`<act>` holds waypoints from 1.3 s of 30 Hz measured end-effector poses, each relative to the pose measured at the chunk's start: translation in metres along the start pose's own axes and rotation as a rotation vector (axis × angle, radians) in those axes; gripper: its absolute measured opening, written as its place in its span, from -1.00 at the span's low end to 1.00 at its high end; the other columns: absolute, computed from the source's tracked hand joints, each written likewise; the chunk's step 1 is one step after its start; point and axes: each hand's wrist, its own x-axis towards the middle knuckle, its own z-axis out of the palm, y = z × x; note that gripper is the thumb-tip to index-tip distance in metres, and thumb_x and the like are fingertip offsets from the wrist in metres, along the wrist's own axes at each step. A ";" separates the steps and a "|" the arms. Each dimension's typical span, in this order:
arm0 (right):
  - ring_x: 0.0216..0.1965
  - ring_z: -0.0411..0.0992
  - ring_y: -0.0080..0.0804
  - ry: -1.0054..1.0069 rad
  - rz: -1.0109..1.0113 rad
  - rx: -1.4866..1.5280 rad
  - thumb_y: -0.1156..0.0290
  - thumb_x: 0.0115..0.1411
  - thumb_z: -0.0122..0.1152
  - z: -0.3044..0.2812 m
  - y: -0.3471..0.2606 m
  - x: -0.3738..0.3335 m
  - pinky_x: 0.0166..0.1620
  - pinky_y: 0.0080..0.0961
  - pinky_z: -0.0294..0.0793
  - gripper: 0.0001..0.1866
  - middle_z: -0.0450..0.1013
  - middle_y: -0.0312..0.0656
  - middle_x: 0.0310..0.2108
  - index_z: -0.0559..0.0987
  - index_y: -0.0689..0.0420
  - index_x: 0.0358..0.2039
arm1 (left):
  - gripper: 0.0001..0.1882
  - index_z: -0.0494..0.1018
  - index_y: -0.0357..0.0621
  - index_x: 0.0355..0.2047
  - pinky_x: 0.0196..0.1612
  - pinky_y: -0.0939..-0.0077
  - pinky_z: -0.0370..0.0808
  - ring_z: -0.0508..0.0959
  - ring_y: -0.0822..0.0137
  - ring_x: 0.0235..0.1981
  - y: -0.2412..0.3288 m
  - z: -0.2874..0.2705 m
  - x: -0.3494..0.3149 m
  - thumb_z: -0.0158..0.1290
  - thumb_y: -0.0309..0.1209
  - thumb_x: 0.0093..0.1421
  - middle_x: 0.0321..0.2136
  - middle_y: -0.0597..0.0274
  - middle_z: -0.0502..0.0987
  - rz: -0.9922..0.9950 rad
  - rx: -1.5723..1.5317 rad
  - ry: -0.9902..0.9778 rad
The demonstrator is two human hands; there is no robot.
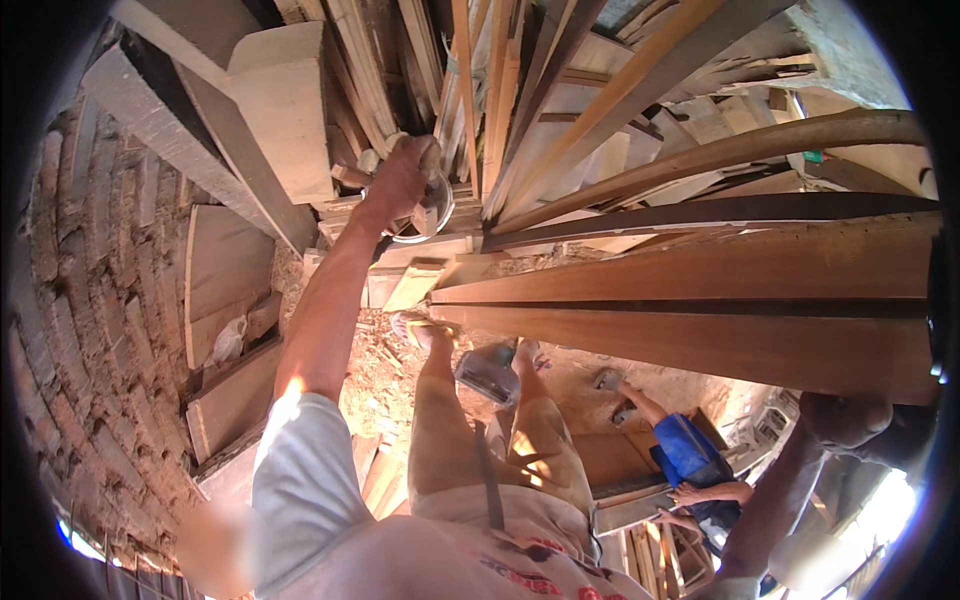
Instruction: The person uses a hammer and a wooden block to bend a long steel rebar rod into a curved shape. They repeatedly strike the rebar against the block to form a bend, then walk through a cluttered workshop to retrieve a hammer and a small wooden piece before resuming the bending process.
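Observation:
Stretched out ahead, my left hand bends down over a round thing with a shiny rim among upright wood pieces. Its fingers look closed, and what they hold is partly hidden. At the right edge, my right hand lies in shadow against the lower edge of long brown wooden boards, gripping them. A dark gap runs along between the two boards. Their far ends come down near my feet, beside a short pale wood offcut.
Many planks lean together at the back. A rough brick wall rises on the left, with wooden panels against it. A grey container sits between my legs. Another person in blue is at the lower right. Shavings litter the floor.

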 end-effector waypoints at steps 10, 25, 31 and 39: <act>-0.47 0.35 -0.30 0.021 0.001 -0.028 -0.23 0.29 -0.09 -0.008 0.002 0.010 -0.39 -0.30 0.35 -0.23 0.40 -0.06 -0.46 0.48 0.42 -0.15 | -0.46 0.32 -0.21 0.23 -0.07 0.30 0.58 0.65 0.03 -0.14 -0.019 -0.088 -0.021 0.13 -0.42 0.25 0.02 -0.08 0.49 -0.226 -0.399 0.170; -0.41 0.44 -0.27 -0.221 0.033 0.260 0.27 0.11 0.32 -0.011 0.061 -0.057 -0.32 -0.43 0.44 -0.59 0.45 -0.07 -0.37 0.51 0.34 -0.15 | -0.31 0.33 -0.31 0.23 0.08 0.53 0.44 0.52 0.33 -0.05 0.038 -0.133 -0.120 0.17 -0.09 0.25 -0.06 0.09 0.52 0.009 -0.847 0.495; 0.12 0.18 -0.21 0.270 0.036 0.339 0.16 0.14 0.38 0.019 0.011 -0.008 0.11 -0.32 0.28 -0.33 0.21 0.02 0.07 0.40 0.32 0.14 | -0.48 0.41 -0.09 -0.08 -0.30 0.42 0.35 0.38 0.39 -0.42 0.107 -0.109 -0.181 0.11 0.10 0.24 -0.41 0.32 0.37 0.022 -1.502 0.534; 0.46 -0.12 0.06 0.369 -0.094 0.159 0.06 0.29 0.11 0.052 0.018 -0.006 0.44 0.02 -0.14 -0.57 -0.09 0.09 0.44 0.51 -0.02 0.08 | -0.72 0.42 -0.08 -0.26 -0.59 0.62 0.22 0.30 0.60 -0.61 0.145 -0.018 -0.288 0.21 -0.19 0.25 -0.58 0.46 0.35 -0.429 -0.696 0.439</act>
